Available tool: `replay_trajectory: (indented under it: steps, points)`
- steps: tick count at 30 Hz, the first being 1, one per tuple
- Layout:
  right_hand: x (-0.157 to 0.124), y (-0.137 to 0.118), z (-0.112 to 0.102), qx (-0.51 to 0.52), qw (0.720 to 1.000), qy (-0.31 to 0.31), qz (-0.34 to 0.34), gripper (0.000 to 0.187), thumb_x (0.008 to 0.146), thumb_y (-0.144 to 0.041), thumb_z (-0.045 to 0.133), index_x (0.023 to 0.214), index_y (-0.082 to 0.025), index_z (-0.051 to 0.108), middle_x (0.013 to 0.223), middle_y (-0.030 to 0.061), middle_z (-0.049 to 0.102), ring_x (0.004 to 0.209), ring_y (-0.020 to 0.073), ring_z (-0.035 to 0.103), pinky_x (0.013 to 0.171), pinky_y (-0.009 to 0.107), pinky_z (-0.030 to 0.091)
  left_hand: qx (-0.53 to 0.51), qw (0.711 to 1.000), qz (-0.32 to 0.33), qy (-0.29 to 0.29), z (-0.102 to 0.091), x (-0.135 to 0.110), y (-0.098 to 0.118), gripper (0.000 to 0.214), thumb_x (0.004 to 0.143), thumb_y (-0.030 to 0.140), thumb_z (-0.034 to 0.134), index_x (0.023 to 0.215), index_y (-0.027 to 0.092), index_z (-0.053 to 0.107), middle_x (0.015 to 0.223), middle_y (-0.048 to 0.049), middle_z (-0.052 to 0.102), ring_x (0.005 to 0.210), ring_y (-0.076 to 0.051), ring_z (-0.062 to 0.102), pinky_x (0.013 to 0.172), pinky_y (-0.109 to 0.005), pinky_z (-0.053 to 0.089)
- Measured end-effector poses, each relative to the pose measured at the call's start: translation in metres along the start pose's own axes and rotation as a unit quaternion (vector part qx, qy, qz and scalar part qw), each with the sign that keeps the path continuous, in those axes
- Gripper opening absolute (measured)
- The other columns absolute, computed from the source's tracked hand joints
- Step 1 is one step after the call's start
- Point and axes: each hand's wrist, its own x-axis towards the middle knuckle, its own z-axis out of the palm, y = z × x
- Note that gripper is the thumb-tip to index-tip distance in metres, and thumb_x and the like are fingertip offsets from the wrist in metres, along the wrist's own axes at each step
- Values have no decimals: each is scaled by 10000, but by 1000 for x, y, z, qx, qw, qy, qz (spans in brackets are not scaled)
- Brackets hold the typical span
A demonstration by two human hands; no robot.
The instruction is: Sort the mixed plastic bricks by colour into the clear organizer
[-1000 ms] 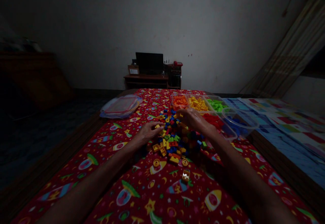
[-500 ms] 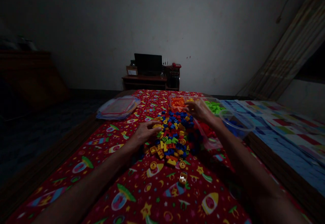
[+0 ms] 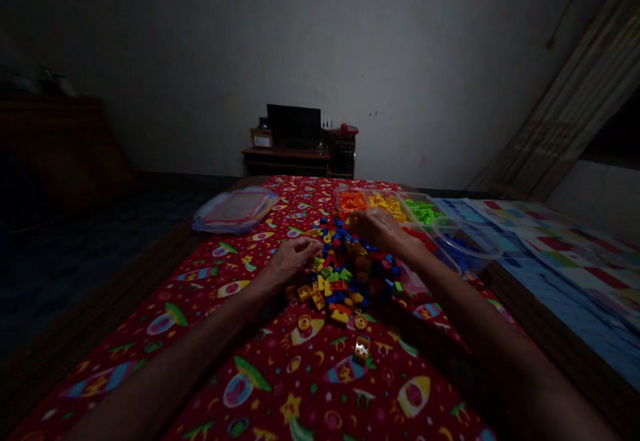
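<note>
A person's bare left hand (image 3: 293, 257) rests at the left edge of a loose pile of toy blocks (image 3: 338, 285) on a red patterned cloth (image 3: 280, 377). Its thumb and index finger curve close together beside the pile; whether they pinch a block cannot be told. The right hand (image 3: 380, 227) is above the pile's far right side, fingers bent down toward the blocks. A bit of yellow shows at its fingertips, too dim to tell whether it is gripped. That hand and its forearm cover some of the pile and part of a clear divided tray (image 3: 403, 206), where orange, yellow and green blocks show; its red blocks are mostly hidden. Shadow darkens the pile's right side. Both forearms are cut off at the near edge.
</note>
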Motion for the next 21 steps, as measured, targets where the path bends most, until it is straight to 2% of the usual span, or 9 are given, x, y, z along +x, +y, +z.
replay_trajectory:
  steps: [2, 4, 6, 8, 10, 12, 14, 18, 21]
  points:
    - [8, 28, -12, -48, 996, 0, 71, 223, 889, -275, 501, 922, -149, 682, 769, 83, 655, 656, 143, 511, 584, 243, 299, 6, 1000, 9, -9, 0, 1, -1, 520, 695, 606, 603, 935, 145, 633, 534, 56, 519, 444, -92, 462, 420, -203, 330]
    - [13, 48, -20, -85, 989, 8, 124, 260, 866, -288, 549, 1051, -149, 666, 914, 126, 680, 798, 197, 571, 651, 256, 353, -13, 1000, 12, -17, 0, 1, 0, 568, 689, 591, 626, 1039, 144, 603, 578, 44, 568, 431, -86, 461, 412, -199, 328]
    - [12, 54, -22, -84, 988, 26, 123, 347, 859, -311, 570, 1156, -142, 626, 1014, 148, 674, 887, 224, 585, 702, 269, 380, -43, 999, 2, -17, 1, 0, 3, 646, 682, 570, 655, 1154, 145, 541, 682, 8, 643, 446, -86, 494, 427, -200, 364]
    - [7, 42, -18, -32, 997, 35, 66, 370, 879, -321, 545, 1197, -141, 602, 1026, 143, 675, 872, 209, 595, 706, 265, 391, -72, 997, -14, -10, 1, -1, 6, 678, 698, 538, 669, 1223, 148, 488, 763, -22, 678, 484, -91, 540, 462, -203, 408]
    - [0, 16, -10, 48, 998, 22, -22, 354, 900, -312, 516, 1204, -150, 596, 995, 121, 683, 813, 173, 600, 682, 247, 391, -93, 995, -24, -3, 2, -1, 9, 661, 734, 494, 663, 1259, 150, 455, 760, -21, 683, 523, -101, 582, 505, -207, 441]
    - [-4, -15, -2, 117, 987, -1, -109, 332, 897, -296, 525, 1192, -163, 600, 980, 102, 681, 789, 146, 594, 670, 232, 386, -109, 994, -23, 0, 2, -1, 10, 629, 774, 449, 644, 1284, 149, 433, 715, -7, 676, 550, -111, 612, 535, -207, 458]
    - [-6, -43, 5, 158, 974, -22, -164, 275, 887, -267, 543, 1127, -162, 628, 929, 82, 681, 753, 126, 579, 649, 219, 368, -120, 993, -18, -1, 3, -1, 9, 611, 804, 418, 622, 1309, 148, 410, 706, -8, 677, 576, -121, 634, 549, -207, 468]
    - [-5, -68, 10, 173, 973, -37, -148, 164, 881, -225, 537, 945, -139, 661, 741, 32, 644, 573, 74, 472, 550, 207, 281, -117, 993, 11, -22, 3, 0, 5, 657, 794, 458, 624, 1326, 150, 394, 806, -51, 707, 663, -160, 673, 584, -237, 505]
    - [-1, -55, 3, 120, 987, -26, -104, 189, 885, -220, 491, 872, -141, 662, 661, 9, 598, 529, 67, 399, 527, 219, 231, -53, 996, 68, -26, -3, 1, 4, 697, 768, 568, 593, 1300, 147, 433, 852, -75, 717, 753, -214, 689, 636, -299, 533]
